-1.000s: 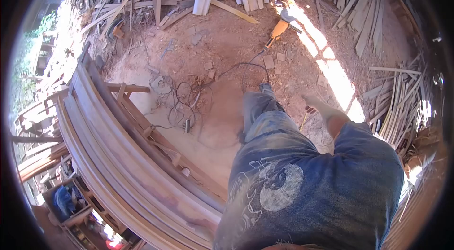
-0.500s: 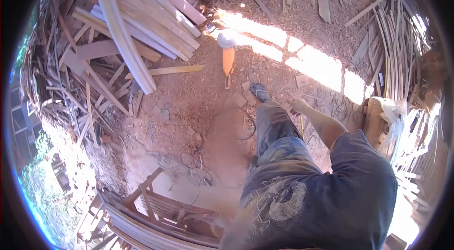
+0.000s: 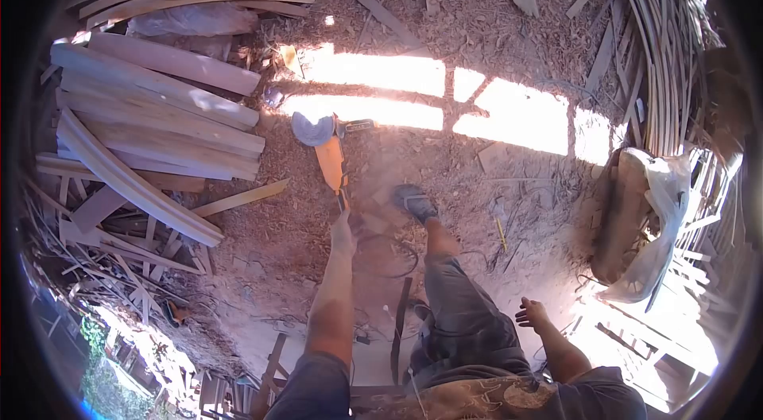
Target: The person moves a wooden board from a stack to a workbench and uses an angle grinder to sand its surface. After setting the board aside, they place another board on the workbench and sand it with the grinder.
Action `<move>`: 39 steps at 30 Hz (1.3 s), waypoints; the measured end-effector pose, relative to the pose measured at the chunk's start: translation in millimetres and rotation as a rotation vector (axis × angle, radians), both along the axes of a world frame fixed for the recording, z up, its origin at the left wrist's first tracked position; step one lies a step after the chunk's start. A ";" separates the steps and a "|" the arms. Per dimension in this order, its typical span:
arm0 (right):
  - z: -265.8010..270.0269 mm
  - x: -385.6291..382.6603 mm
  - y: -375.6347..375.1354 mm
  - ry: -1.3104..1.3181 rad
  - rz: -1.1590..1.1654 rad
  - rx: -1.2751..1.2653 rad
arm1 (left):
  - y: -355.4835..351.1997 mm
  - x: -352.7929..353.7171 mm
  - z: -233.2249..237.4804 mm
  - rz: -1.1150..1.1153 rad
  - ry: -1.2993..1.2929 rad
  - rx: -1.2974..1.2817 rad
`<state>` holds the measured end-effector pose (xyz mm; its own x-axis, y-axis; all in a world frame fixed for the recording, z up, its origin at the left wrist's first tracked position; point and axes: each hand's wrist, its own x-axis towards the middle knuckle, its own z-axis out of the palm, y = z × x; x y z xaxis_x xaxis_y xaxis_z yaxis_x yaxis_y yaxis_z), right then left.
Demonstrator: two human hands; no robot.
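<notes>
An orange angle grinder (image 3: 329,162) with a round pale disc (image 3: 313,129) and a side handle is at the upper middle of the view, its disc end pointing away from me. My left hand (image 3: 342,233) is stretched forward, closed round the rear end of the grinder; its fingers are partly hidden. My right hand (image 3: 532,313) is low at my right side, its fingers apart and nothing in it. Near it on the ground is a thin yellow stick-like item (image 3: 501,235). My sandalled foot (image 3: 415,203) stands right of the grinder.
Stacked boards (image 3: 167,114) lie on the left, with scrap wood below them. Thin strips (image 3: 656,62) pile up on the right, above a wooden block (image 3: 624,213) beside plastic sheeting. A cable (image 3: 409,261) loops near my foot. Wood shavings cover the ground.
My left arm has come into view and its hand has taken hold of the grinder. My right hand has drawn back towards my body. The view has turned and shifted.
</notes>
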<state>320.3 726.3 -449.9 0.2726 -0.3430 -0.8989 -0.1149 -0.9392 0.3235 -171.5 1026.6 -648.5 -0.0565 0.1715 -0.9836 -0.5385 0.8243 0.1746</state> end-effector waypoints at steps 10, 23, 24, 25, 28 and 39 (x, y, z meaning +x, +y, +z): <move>48.4 -47.5 -8.3 -0.073 -0.160 -0.267 | 145.5 44.6 -198.3 0.191 -0.018 0.091; 57.9 -38.1 -14.9 -0.141 -0.237 -0.335 | 216.0 30.3 -241.4 0.508 -0.008 0.012; 50.6 -31.9 -11.8 -0.126 -0.190 -0.310 | 206.4 -2.0 -249.3 0.520 -0.202 0.006; 40.8 -24.5 -13.1 -0.110 -0.146 -0.278 | 197.0 -36.8 -256.4 0.523 -0.397 0.005; 13.1 -1.1 -10.4 -0.118 -0.088 -0.179 | 163.3 -65.3 -195.5 0.353 -0.596 -0.044; 146.3 -37.9 414.6 0.005 0.457 1.210 | -94.9 -16.7 107.4 0.089 -0.243 -0.145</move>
